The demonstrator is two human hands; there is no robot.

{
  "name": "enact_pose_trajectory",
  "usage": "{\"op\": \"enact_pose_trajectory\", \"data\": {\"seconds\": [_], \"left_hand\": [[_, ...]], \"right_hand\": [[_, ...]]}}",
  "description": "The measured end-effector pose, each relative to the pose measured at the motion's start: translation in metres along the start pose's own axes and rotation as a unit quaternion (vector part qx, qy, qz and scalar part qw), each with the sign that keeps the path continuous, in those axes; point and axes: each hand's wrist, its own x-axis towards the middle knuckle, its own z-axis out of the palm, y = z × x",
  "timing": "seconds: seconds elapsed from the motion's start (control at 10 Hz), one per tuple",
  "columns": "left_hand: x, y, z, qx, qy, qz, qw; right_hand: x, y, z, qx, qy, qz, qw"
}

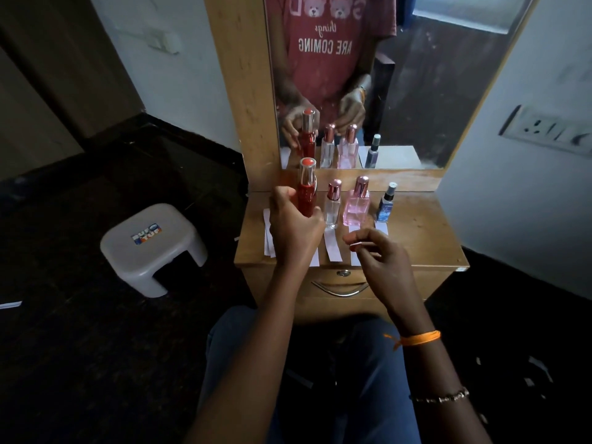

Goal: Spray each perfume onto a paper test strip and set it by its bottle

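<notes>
My left hand (pixel 294 229) grips a tall red perfume bottle (pixel 307 190) with a silver cap, upright at the left of the wooden dressing table (pixel 426 232). To its right stand a clear bottle (pixel 332 205) with a pink cap, a pink bottle (pixel 356 206) and a small blue spray bottle (pixel 386 203). My right hand (pixel 381 261) hovers over the table's front and pinches a thin white paper strip (pixel 363 243), seen edge-on. Several white strips lie flat: a few at the left (pixel 268 238), one below the clear bottle (pixel 332 249), one by the blue bottle (pixel 381 227).
A mirror (pixel 416 91) rises right behind the bottles and reflects them. A drawer with a metal handle (pixel 339 288) is under the tabletop. A grey plastic stool (pixel 153 248) stands on the dark floor to the left. A wall socket (pixel 551 129) is at the right.
</notes>
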Motion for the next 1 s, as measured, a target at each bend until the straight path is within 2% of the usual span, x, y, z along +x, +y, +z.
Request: {"op": "enact_pose_trajectory", "data": {"seconds": [0.7, 0.8, 1.0], "left_hand": [[0.0, -0.006, -0.002, -0.02, -0.028, 0.009, 0.999], [-0.007, -0.009, -0.008, 0.009, -0.013, 0.037, 0.999], [-0.028, -0.015, -0.024, 0.018, 0.071, 0.111, 0.991]], "right_hand": [[-0.002, -0.006, -0.003, -0.019, -0.018, 0.001, 1.0], [-0.003, -0.009, -0.002, -0.022, -0.012, -0.007, 1.0], [-0.006, -0.017, 0.001, -0.053, 0.01, -0.062, 0.997]]}}
